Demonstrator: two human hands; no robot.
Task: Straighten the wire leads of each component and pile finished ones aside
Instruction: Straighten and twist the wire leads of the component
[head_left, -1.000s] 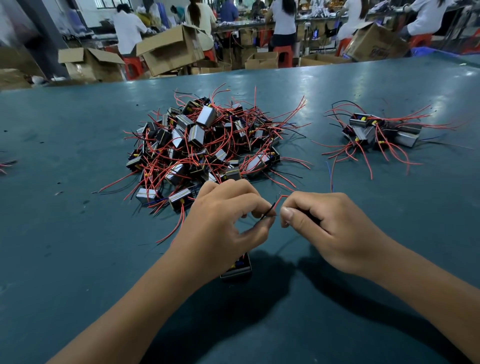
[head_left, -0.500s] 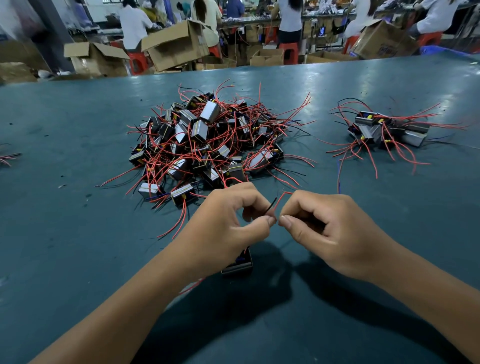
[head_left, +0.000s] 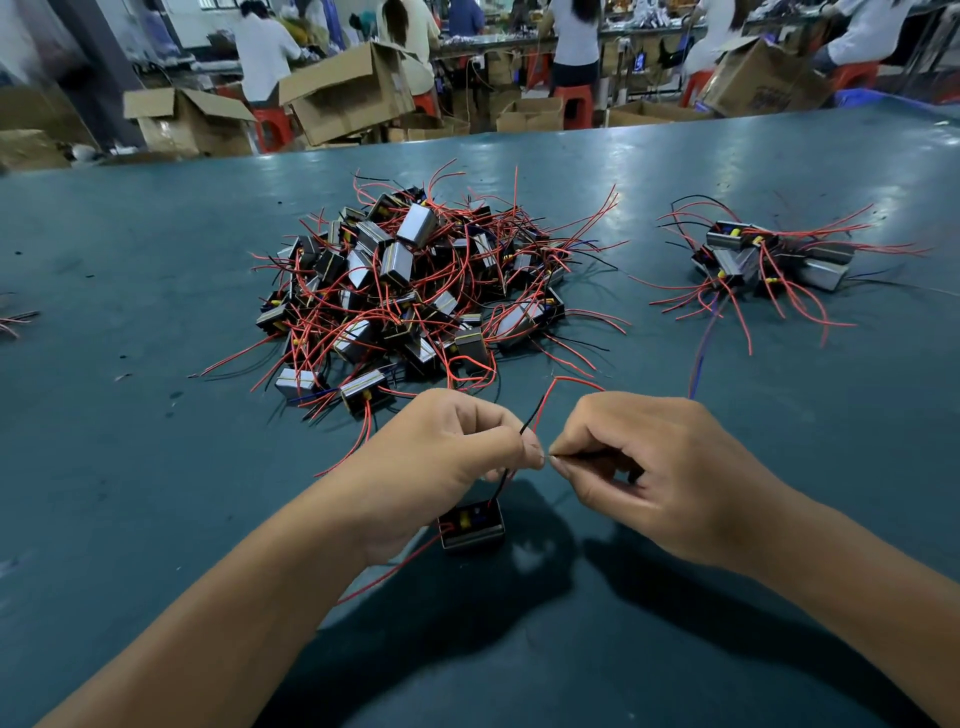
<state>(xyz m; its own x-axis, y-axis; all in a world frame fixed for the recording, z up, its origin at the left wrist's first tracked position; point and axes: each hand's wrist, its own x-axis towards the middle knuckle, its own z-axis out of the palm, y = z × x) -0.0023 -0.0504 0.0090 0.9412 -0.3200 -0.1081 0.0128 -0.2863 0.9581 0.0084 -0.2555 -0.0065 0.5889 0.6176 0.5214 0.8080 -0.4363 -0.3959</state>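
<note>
One small black component (head_left: 471, 524) hangs just above the green table under my hands, its red and black leads rising between my fingers. My left hand (head_left: 441, 467) pinches those leads near its fingertips. My right hand (head_left: 649, 467) pinches a thin wire end right beside the left thumb, fingers curled. A red lead (head_left: 558, 387) arcs up over the gap between both hands. The big tangled pile of components (head_left: 415, 291) lies just beyond my hands. A smaller pile (head_left: 769, 260) sits at the right.
The green table (head_left: 156, 467) stretches wide around the piles. A few stray wires (head_left: 15, 319) lie at the left edge. Beyond the far edge stand open cardboard boxes (head_left: 348, 98), red stools and several seated people at another bench.
The component has dropped a little lower below my left hand, showing more of its top. My fingertips stay together on the leads. The camera has tilted slightly.
</note>
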